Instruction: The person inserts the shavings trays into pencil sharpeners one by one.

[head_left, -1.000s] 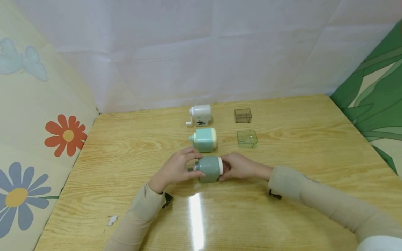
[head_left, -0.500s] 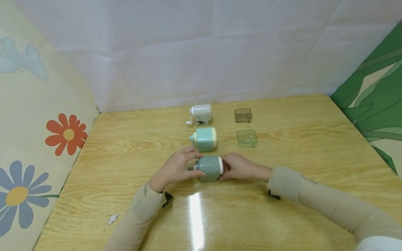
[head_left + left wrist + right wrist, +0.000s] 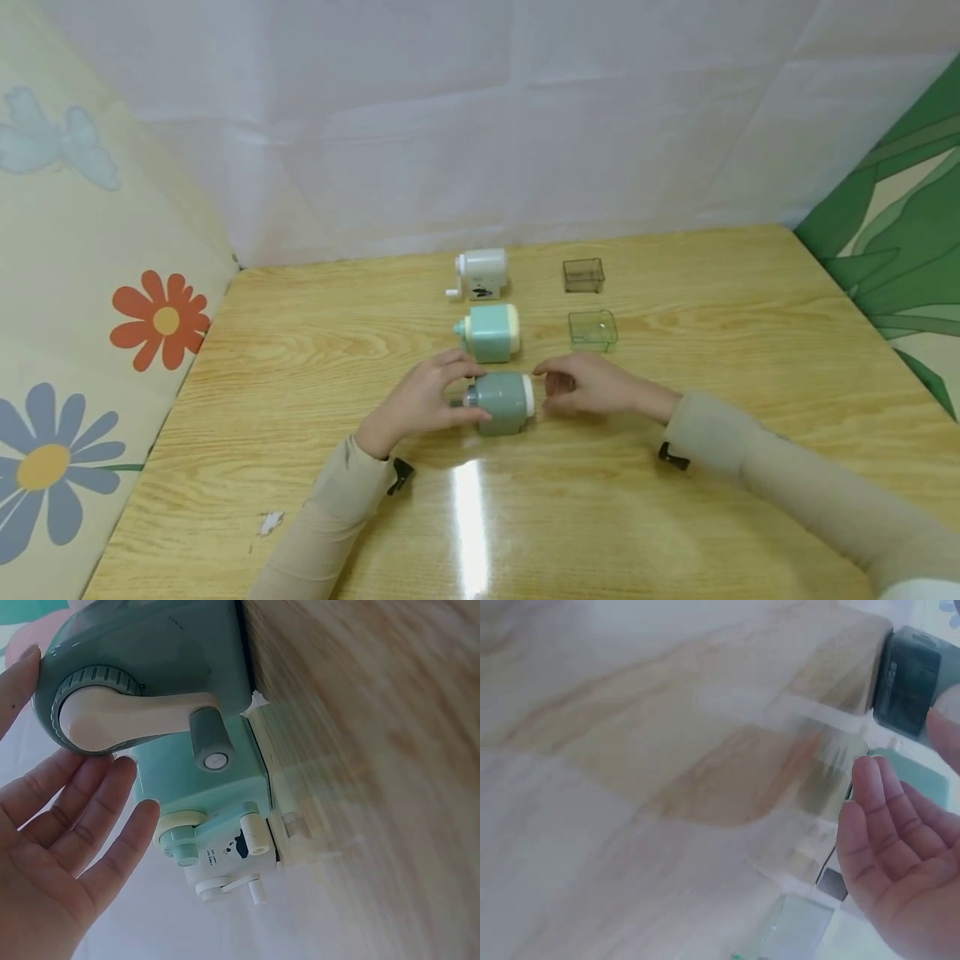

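- Head view: from where I stand, the grey-green sharpener sits upright on the table, the left hand pinching it at nine o'clock. The right hand is at three, fingers loosely bent, just beside but apart.
- Also there: the mint sharpener and white sharpener at twelve, a green tray at two, a brown tray at one. Two trays look out; the third seems left. The far edge is near at twelve; six offers the most room.
- Left wrist view: crank at ten, the left fingers close below it.
- Right wrist view: dark panel at two, probably the tray in place; relaxed fingers at four, nothing seen in them.
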The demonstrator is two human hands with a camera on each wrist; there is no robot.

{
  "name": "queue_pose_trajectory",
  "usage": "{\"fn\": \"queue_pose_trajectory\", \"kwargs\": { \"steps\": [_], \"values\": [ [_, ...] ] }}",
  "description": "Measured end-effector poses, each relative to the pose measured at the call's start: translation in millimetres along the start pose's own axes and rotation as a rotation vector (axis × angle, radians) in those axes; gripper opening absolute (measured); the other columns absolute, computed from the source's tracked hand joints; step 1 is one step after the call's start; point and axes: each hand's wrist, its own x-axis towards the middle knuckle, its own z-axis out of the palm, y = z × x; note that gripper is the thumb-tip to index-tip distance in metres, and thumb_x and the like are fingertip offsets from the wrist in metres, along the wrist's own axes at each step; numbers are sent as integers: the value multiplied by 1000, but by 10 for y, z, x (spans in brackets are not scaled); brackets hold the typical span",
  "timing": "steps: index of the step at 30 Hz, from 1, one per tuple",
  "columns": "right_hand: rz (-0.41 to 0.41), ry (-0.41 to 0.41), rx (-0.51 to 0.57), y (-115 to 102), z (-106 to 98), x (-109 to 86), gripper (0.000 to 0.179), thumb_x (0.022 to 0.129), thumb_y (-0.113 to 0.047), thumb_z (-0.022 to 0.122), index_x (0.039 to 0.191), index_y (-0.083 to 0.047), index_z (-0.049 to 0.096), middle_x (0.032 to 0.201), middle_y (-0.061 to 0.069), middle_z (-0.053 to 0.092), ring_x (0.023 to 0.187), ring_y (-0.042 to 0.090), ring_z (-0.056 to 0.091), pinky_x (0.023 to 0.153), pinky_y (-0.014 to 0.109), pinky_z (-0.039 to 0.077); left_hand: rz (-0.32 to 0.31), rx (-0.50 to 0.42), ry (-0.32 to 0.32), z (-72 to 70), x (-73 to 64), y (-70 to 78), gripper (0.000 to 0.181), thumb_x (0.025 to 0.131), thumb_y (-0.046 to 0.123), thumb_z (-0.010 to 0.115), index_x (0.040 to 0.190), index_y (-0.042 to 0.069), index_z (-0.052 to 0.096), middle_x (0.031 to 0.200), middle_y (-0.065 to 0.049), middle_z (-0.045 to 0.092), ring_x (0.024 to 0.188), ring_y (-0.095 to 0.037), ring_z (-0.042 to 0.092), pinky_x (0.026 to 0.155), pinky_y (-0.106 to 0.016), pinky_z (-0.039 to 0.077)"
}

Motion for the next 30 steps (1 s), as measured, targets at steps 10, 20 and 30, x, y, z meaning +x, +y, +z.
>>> {"fn": "queue_pose_trajectory", "kwargs": {
  "steps": [10, 20, 30],
  "values": [
    [89, 71, -7, 28, -179, -85, 44, 81, -17, 69, 116, 5, 56, 80, -4, 59, 70, 8, 53, 62, 24, 48, 24, 52, 21, -91, 34, -24, 46, 79, 31, 70, 108, -3, 61, 104, -12, 61, 93, -23, 58, 81, -31, 50],
    [141, 230, -73, 175, -403, -192, 46, 78, -11, 71, 118, 6, 55, 91, 14, 56, 67, 11, 53, 58, 29, 47, -27, 224, 148, -156, 210, -173, 38, 84, 20, 67, 110, -5, 59, 115, -20, 55, 108, -30, 50, 94, -37, 44],
    [221, 261, -163, 306, -503, -251, 68, 71, -2, 75, 130, 8, 41, 119, 24, 41, 67, 15, 51, 58, 29, 47, -88, 243, 71, -133, 415, -248, 41, 86, 22, 63, 118, -2, 55, 125, -20, 50, 116, -30, 45, 100, -37, 37]
  ]
}}
